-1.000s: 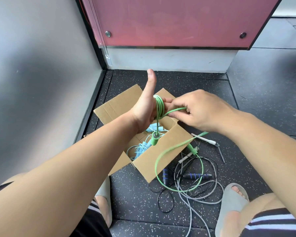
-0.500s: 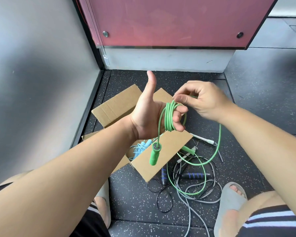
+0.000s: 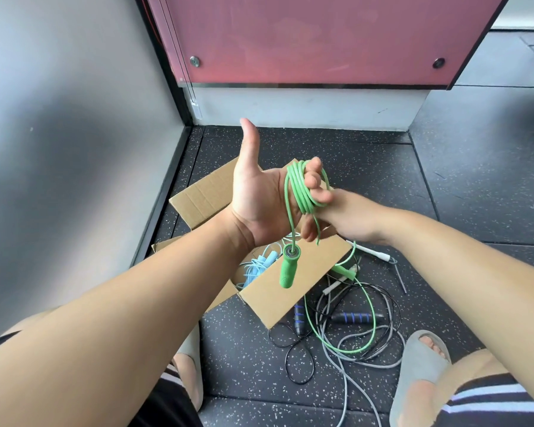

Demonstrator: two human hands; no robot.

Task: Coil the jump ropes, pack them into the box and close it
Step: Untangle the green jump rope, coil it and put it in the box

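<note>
Green rope (image 3: 302, 192) round L hand (image 3: 259, 198) | speckled blk floor (image 3: 367, 155) | grey wall (image 3: 74, 149)

It looked like a gym or fitness room. The white-flecked black rubber floor (image 3: 367, 167) was laid in tiles with visible seams, and a tangle of black, grey and green jump ropes (image 3: 356, 318) lay on it, near a dusky-pink wall panel (image 3: 321, 35) fixed with round metal bolts (image 3: 194, 61).

Carrying green jump rope (image 3: 302, 192) looped round curled fingers of left hand (image 3: 259, 195), thumb up. Pinching trailing strand with right hand (image 3: 352, 220). Dangling green handle (image 3: 289, 268) over open cardboard box (image 3: 315, 272) holding light-blue rope (image 3: 258, 268).
</note>
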